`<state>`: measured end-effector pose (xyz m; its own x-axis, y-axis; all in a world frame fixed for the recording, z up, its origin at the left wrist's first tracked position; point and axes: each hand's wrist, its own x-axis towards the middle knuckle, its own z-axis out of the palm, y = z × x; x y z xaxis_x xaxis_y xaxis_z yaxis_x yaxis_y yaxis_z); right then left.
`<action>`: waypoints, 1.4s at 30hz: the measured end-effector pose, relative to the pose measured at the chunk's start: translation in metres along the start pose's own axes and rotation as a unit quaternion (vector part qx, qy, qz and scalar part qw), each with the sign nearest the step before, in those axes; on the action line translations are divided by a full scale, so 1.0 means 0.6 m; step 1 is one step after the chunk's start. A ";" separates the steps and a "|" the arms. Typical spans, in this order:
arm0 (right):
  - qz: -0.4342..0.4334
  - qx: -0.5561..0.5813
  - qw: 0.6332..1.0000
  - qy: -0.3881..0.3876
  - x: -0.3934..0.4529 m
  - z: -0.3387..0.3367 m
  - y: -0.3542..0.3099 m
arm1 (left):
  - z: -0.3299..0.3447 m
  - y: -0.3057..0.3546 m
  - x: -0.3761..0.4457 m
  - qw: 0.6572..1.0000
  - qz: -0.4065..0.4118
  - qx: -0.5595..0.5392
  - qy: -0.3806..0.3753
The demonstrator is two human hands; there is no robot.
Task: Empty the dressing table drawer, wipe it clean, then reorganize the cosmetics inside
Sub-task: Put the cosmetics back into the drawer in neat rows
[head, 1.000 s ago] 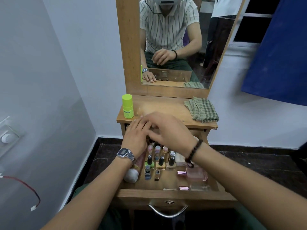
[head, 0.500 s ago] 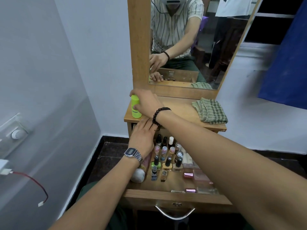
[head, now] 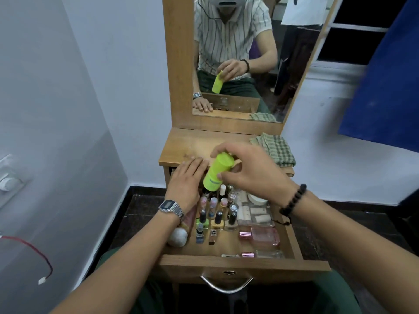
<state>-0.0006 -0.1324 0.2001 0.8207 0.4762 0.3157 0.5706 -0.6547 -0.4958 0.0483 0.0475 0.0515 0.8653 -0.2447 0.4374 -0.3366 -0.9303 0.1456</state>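
Right hand [head: 251,168] pinched tube [head: 217,172] over drawer [head: 244,262].
Tube tilted, base down-left toward bottles [head: 217,214]; left hand [head: 188,177] flat, fingers together, desk's front edge.

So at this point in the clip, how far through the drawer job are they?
Late stage, it seems. Done: nail polish bottles stand in rows in the open drawer, with pink perfume bottles lying alongside. In hand: the right hand grips the green bottle above the drawer's back; the left hand rests flat on the tabletop edge. Left: placing that bottle and shutting the drawer. The checked cloth lies on top.
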 end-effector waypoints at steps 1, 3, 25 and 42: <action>0.008 -0.006 1.000 -0.014 -0.016 0.001 0.004 | 0.000 0.000 -0.001 1.000 0.003 0.001 -0.007; 0.021 -0.018 0.999 -0.047 -0.046 0.008 0.015 | 0.000 -0.001 -0.001 1.000 0.002 0.000 -0.014; 0.049 -0.130 0.979 -0.147 -0.153 0.106 0.081 | 0.003 -0.005 -0.002 0.999 -0.006 0.018 -0.033; 0.116 -0.242 0.963 -0.036 -0.293 0.114 0.094 | -0.109 0.062 -0.246 0.993 -0.001 0.033 -0.114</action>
<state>-0.1148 -0.2129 0.0613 0.9338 0.3119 0.1751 0.3329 -0.9370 -0.1062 -0.1164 0.0670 0.0503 0.9302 -0.2912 0.2236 -0.3160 -0.9450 0.0839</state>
